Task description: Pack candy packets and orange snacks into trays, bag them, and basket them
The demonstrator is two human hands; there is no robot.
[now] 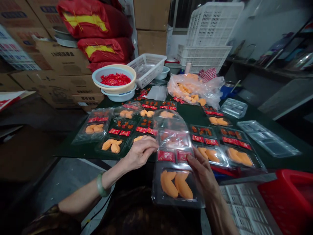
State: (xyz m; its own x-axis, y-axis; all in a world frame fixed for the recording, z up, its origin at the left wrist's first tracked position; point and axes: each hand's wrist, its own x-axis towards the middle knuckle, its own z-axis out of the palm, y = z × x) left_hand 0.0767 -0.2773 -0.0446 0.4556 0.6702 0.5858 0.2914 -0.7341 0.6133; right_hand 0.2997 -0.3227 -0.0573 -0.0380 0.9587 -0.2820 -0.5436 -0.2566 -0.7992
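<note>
at lower center of the frame, your left hand (pixel 140 152) and right hand (pixel 201 173) grip the edges of a clear plastic clamshell tray (pixel 177 199) holding orange pieces (pixel 183 186) and red sachets (pixel 166 156).

light: dim, indoor | glare: plastic trays (pixel 267 138) | edges: bent, dark

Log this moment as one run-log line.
left hand: at clear plastic pack | right hand: on pack's side edge | pack holds: orange pieces, red sachets | nearby: red plastic crate
</note>
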